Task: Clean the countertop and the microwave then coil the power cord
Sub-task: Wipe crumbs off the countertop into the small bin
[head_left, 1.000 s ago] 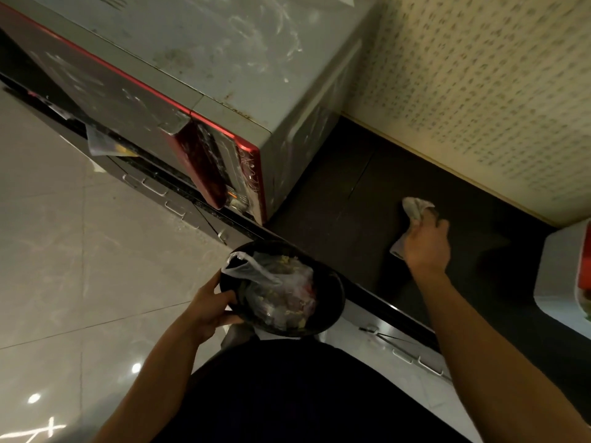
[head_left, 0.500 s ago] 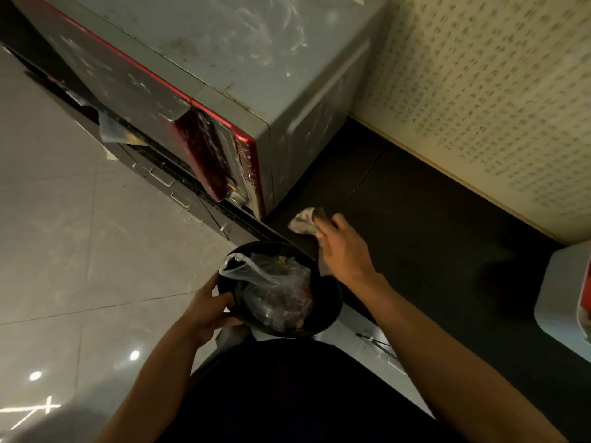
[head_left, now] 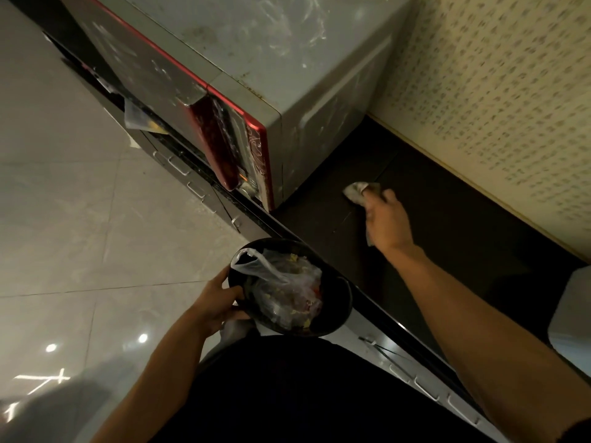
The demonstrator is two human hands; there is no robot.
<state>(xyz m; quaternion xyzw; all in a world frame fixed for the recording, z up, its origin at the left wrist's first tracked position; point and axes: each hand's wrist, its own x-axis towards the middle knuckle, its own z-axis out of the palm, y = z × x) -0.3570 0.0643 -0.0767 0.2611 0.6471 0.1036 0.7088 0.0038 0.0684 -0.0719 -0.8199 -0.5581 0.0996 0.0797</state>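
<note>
A dark countertop is running along a patterned wall, with a pale tiled floor lying below its front edge. A grey microwave with a red-trimmed door is standing on the countertop at its far left end, its top still showing smears and spots. The right hand is pressing a crumpled cloth onto the countertop just beside the right side of the microwave, the fingers curled over the cloth and gripping it. The left hand is gripping the rim of a black bowl, holding it level at the front edge of the countertop; a clear plastic bag with food scraps is lying inside the bowl. A white container is standing at the right end of the countertop, well apart from the cloth. No power cord is showing in this view. The step in hand appears to be the wiping of the countertop, with the bowl probably serving to catch debris. The next move is likely calling for a stroke of the cloth toward the front edge and the bowl, with steady downward pressure; the microwave and the cord are remaining to be done.
</note>
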